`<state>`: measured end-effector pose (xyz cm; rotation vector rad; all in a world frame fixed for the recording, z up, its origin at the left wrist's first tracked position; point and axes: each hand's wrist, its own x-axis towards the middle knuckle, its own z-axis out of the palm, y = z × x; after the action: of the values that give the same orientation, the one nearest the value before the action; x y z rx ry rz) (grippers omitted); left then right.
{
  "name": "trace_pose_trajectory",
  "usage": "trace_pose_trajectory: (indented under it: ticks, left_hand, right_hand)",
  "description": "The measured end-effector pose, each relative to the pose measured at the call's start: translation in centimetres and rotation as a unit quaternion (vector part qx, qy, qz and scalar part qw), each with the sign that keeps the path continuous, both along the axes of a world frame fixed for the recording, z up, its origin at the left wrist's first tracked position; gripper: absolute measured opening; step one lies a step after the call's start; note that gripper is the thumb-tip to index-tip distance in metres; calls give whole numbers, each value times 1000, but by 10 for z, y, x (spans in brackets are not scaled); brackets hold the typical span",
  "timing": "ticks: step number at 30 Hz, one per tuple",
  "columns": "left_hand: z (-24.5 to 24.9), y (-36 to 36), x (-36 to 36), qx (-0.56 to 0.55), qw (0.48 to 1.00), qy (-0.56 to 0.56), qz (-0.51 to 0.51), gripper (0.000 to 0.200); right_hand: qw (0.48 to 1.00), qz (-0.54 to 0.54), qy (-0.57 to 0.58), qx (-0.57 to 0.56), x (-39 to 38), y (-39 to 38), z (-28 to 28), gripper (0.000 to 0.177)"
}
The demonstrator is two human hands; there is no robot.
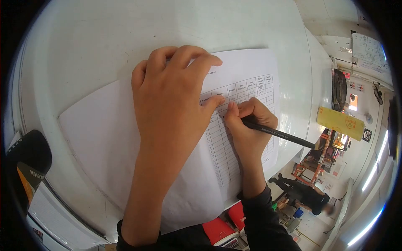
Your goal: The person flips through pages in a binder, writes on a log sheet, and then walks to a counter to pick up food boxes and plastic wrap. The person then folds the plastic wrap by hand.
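Right of centre, the right hand (253, 127) is gripping a black pen (282, 135) between thumb and fingers, its long axis slanting up-left toward the printed form's (247, 62) upper rows; the left hand (169, 94), loosely curled, gripping nothing visible, is lying over the form's left side.

On the table (92, 33), my printed form (224, 157) is lying nearer the right edge than the left, and another sheet (98, 119) is spreading along its left side. My left hand (169, 92) is resting across both papers; my right hand (251, 125) is holding a pen (284, 134) over the form's grid. Past the near edge, a chair seat (217, 229) is standing; beyond the right edge, a person (307, 194).
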<state>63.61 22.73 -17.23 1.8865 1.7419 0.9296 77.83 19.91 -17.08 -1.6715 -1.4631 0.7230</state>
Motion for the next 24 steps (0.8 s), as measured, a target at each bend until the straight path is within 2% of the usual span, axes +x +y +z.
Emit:
trace_pose_trajectory:
  ticks: [24]
  left_hand:
    - [3,1,1,-1,1000,14,-8,43]
  right_hand:
    - [999,-40,14,-19,2,0,2,28]
